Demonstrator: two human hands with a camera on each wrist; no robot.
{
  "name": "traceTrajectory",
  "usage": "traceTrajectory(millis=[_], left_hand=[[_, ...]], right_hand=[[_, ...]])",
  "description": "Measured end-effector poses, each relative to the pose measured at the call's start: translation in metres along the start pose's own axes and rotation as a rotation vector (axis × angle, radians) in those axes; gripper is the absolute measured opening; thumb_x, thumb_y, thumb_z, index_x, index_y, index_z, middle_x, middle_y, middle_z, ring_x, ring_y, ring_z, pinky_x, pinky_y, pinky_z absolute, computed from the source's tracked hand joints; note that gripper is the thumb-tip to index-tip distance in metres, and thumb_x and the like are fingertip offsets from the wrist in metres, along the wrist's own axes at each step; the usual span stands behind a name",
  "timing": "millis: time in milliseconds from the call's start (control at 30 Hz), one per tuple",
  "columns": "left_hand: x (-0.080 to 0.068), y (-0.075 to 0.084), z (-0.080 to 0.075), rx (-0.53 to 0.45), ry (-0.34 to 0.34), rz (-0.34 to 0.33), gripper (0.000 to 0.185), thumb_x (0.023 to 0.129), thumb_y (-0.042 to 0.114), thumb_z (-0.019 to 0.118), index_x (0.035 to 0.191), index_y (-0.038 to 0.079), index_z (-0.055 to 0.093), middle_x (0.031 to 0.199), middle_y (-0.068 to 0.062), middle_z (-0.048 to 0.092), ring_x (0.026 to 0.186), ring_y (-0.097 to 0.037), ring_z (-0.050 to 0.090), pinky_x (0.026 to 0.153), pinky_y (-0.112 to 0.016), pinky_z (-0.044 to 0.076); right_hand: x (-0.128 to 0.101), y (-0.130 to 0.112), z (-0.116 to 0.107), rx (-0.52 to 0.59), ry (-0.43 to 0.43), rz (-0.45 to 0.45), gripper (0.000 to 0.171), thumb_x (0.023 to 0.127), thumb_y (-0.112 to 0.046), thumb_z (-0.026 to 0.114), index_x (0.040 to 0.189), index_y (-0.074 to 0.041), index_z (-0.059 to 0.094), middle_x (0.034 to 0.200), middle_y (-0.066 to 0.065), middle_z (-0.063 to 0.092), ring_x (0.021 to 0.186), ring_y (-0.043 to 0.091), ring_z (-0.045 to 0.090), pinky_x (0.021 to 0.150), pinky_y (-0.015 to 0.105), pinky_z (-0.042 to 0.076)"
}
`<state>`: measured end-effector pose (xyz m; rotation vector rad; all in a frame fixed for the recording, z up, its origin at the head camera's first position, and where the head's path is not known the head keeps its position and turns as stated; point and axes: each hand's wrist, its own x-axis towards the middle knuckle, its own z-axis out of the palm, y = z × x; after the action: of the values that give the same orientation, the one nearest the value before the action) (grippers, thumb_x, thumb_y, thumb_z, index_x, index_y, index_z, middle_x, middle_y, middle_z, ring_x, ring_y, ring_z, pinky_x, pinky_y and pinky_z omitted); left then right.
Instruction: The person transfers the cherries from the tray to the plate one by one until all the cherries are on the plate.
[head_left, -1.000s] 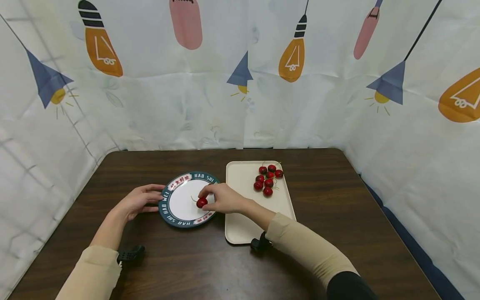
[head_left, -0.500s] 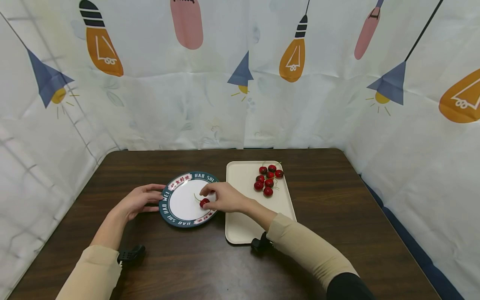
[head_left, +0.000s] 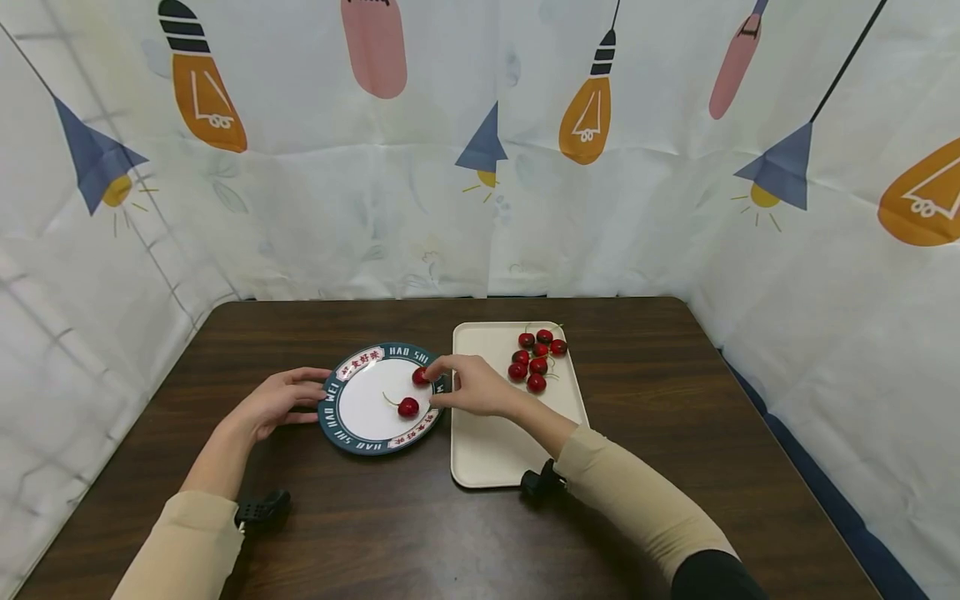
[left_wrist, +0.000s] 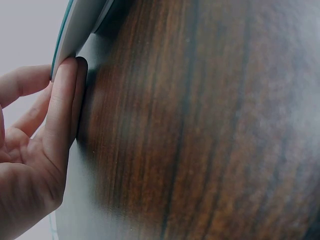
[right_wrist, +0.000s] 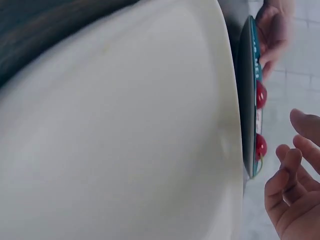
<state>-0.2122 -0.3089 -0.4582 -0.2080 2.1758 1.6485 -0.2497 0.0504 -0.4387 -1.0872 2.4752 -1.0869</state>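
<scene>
Watching from my remote station, I see the left hand (head_left: 273, 404) steadying the plate (head_left: 347, 412), fingers straight against its rim, near the worktop (head_left: 375, 517) edge. The right hand (head_left: 476, 387) hovers beside two cherries (head_left: 408, 407) on the plate, fingers loosely spread, holding nothing. A nudge could roll either cherry off. The rim reads "HAO SHI". More cherries (head_left: 536, 358) wait on the tray (head_left: 495, 450).
</scene>
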Motion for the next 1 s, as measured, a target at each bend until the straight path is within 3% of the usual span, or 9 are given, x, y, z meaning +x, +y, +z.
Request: traceTrajectory(millis=[333, 1000], left_hand=[[0.002, -0.001, -0.001, 0.009, 0.001, -0.007, 0.058, 0.105, 0.018, 0.060, 0.156, 0.000, 0.038, 0.142, -0.025, 0.048, 0.104, -0.022, 0.064, 0.088, -0.038, 0.059], [0.003, -0.002, -0.001, 0.008, 0.003, -0.006, 0.059, 0.105, 0.020, 0.060, 0.156, 0.000, 0.037, 0.141, -0.024, 0.049, 0.104, -0.020, 0.064, 0.089, -0.038, 0.059]], right_hand=[[-0.021, 0.020, -0.018, -0.002, 0.053, 0.058, 0.034, 0.093, -0.020, 0.078, 0.124, -0.009, 0.069, 0.117, 0.004, 0.070, 0.059, 0.013, 0.051, 0.058, 0.026, 0.047], [-0.061, 0.051, -0.057, 0.031, 0.175, 0.110, 0.035, 0.092, -0.015, 0.079, 0.121, 0.000, 0.069, 0.115, 0.014, 0.070, 0.065, 0.022, 0.051, 0.062, 0.030, 0.047]])
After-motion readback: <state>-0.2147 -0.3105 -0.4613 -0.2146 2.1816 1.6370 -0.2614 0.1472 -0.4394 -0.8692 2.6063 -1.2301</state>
